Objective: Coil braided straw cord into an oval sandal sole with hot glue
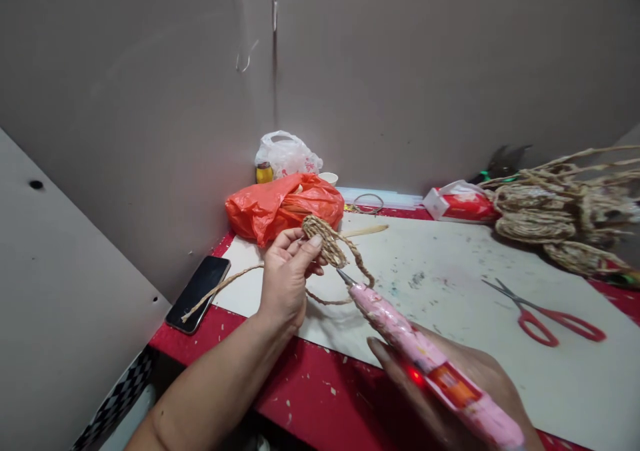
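scissors: 1 | phone: 1 | plastic bags: 2 | glue gun: 1

The coiled tan rope braid looks like rough, fibrous twisted straw, as does the heap of finished straw coils. The pink glue gun is glossy plastic with a bare metal nozzle, and the crumpled orange bag is thin shiny plastic. The red-handled scissors have smooth plastic grips and dull metal blades, lying on a matt, stained white board.

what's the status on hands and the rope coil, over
Left hand pinching rope coil. Right hand gripping pink glue gun, nozzle at coil. Nothing between them.
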`<state>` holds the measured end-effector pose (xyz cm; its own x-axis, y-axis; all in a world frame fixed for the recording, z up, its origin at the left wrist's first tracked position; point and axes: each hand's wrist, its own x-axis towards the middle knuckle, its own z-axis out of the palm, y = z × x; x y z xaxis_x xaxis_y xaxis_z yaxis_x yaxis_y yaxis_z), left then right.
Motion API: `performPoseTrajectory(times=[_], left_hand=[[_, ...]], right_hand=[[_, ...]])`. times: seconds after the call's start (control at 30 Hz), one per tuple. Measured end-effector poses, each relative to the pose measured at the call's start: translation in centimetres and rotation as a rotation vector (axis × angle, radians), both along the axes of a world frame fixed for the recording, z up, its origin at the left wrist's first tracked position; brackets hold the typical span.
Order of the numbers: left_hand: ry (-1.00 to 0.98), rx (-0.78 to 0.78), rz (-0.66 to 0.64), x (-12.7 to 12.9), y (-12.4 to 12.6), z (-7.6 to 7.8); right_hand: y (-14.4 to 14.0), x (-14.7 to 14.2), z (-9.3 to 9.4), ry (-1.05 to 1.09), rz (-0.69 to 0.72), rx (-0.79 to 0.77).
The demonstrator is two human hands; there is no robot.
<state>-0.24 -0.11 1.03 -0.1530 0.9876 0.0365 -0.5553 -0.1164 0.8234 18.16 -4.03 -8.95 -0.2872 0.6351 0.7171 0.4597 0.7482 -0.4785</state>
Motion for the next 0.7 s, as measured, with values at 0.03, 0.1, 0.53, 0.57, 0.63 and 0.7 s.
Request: performPoseTrajectory(times=[0.03, 0.1, 0.53, 0.57, 0.63, 0.7], left_hand=[[0.0, -0.001, -0.005, 0.0, 0.0, 0.0], [-0.001, 0.0, -0.007, -0.1, -0.1, 0.0], [-0.059, 0.066, 0.024, -1.3, 0.1, 0.4], [-0.059, 0.073, 0.008, -1.3, 0.0, 0.4], [-0.054, 0.095, -0.02, -1.3, -0.2, 0.4], [-0.036, 0.133, -0.044, -1.2, -0.4, 0.3]], right_hand=[[-0.1, 0.0, 0.3, -0.038, 0.005, -0.035], [-0.4, -0.2, 1.2, -0.104, 0.012, -0.083], [-1.1, 5.3, 4.7, -0.534, -0.473, -0.276], [-1.1, 6.0, 4.5, -0.597, -0.53, -0.365], [-1.3, 7.0, 4.0, -0.681, -0.603, -0.507], [-1.4, 7.4, 3.4, -0.71, -0.626, -0.596]])
